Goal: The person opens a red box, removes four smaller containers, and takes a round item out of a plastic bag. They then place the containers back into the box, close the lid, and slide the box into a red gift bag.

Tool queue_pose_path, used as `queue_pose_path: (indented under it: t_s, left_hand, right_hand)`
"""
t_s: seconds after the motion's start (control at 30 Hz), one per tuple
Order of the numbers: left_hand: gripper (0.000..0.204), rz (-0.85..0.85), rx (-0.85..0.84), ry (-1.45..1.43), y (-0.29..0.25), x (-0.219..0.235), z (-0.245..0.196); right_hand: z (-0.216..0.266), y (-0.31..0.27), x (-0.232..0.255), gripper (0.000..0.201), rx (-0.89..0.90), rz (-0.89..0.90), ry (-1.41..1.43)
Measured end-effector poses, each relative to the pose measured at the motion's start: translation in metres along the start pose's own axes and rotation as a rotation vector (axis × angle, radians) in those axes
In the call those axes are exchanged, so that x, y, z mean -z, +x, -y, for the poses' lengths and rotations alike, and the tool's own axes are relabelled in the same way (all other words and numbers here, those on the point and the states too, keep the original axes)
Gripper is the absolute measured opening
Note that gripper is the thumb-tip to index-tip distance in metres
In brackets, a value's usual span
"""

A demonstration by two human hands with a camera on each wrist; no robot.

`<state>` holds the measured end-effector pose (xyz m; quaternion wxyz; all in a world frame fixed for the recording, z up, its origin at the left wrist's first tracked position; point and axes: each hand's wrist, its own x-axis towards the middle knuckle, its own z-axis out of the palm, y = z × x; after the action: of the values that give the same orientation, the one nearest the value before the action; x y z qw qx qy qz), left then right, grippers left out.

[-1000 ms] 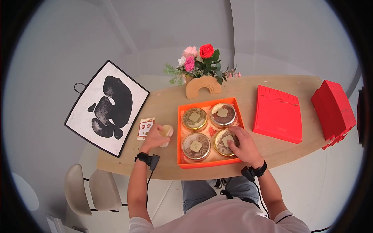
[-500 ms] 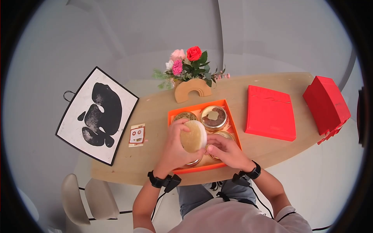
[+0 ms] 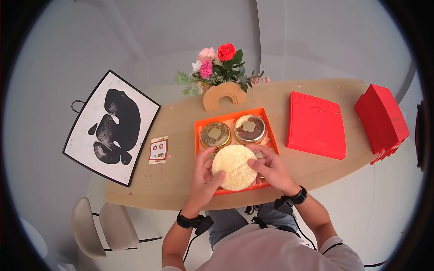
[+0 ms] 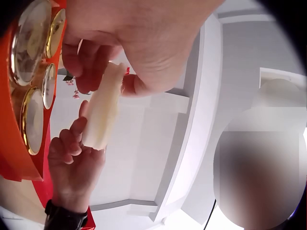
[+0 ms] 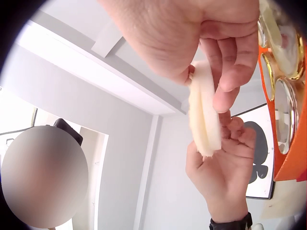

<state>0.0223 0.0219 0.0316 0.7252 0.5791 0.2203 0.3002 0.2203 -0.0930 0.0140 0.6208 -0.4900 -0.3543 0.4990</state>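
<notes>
A round, pale yellow disc is held up between both hands above the near part of the orange box. The left hand pinches its left edge, thumb on the face; the right hand grips the right edge the same way. Seen edge-on in the left wrist view, the disc is thick, with a whitish side. Two round tins, one gold-rimmed and one silver-rimmed, show in the box's far half; the nearer tins are mostly hidden by disc and hands.
A small printed card lies left of the box, beside a black-and-white picture board. Flowers in an arched wooden holder stand behind. To the right are a flat red box and a red bag.
The left hand has brought the disc from the table's left side to above the box. The right hand has left the near right tin and grips the disc, whose face is now turned to the head camera.
</notes>
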Motion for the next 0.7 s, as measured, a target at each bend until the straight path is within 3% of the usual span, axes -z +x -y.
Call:
queue_pose_path:
  t_s: [0.13, 0.2, 0.23, 0.3, 0.33, 0.4, 0.5, 0.53, 0.6, 0.67, 0.7]
  left_hand:
    - [0.076, 0.022, -0.131, -0.025, -0.006, 0.005, 0.008]
    - [0.068, 0.148, -0.504, 0.574, -0.009, 0.015, 0.007]
    - [0.068, 0.151, -0.502, 0.573, -0.013, 0.014, 0.005]
    - [0.065, 0.082, -0.576, 1.025, -0.023, 0.009, 0.000]
    - [0.065, 0.079, -0.574, 1.026, -0.026, 0.010, 0.007]
    - [0.061, -0.106, -0.282, 0.364, -0.028, 0.011, 0.022]
    - [0.052, -0.175, -0.240, 0.171, -0.031, 0.008, 0.015]
    - [0.052, -0.182, -0.241, 0.173, -0.032, 0.014, 0.019]
    - [0.057, -0.427, -0.382, 0.181, -0.032, 0.043, 0.031]
    - [0.058, -0.614, -0.096, 0.473, -0.037, 0.105, 0.021]
    - [0.058, -0.622, -0.095, 0.478, -0.038, 0.131, 0.016]
  right_hand:
    - [0.002, -0.004, 0.001, 0.035, 0.001, -0.045, -0.016]
    - [-0.002, -0.001, 0.006, 0.037, -0.085, -0.020, 0.102]
    - [0.004, -0.002, 0.003, 0.037, -0.086, -0.024, 0.103]
    - [0.021, -0.007, -0.009, 0.034, -0.226, 0.028, 0.406]
    - [0.019, -0.008, -0.011, 0.034, -0.229, 0.031, 0.406]
    - [0.016, -0.010, -0.015, 0.032, -0.128, 0.109, 0.126]
    - [0.010, -0.006, -0.009, 0.030, -0.270, 0.151, -0.050]
    - [0.007, -0.006, -0.006, 0.030, -0.271, 0.158, -0.049]
    - [0.001, -0.005, 0.000, 0.024, -0.157, 0.027, -0.146]
    - [-0.006, -0.008, 0.014, 0.022, -0.105, -0.018, -0.104]
    - [-0.010, -0.009, 0.022, 0.019, -0.055, -0.076, -0.064]
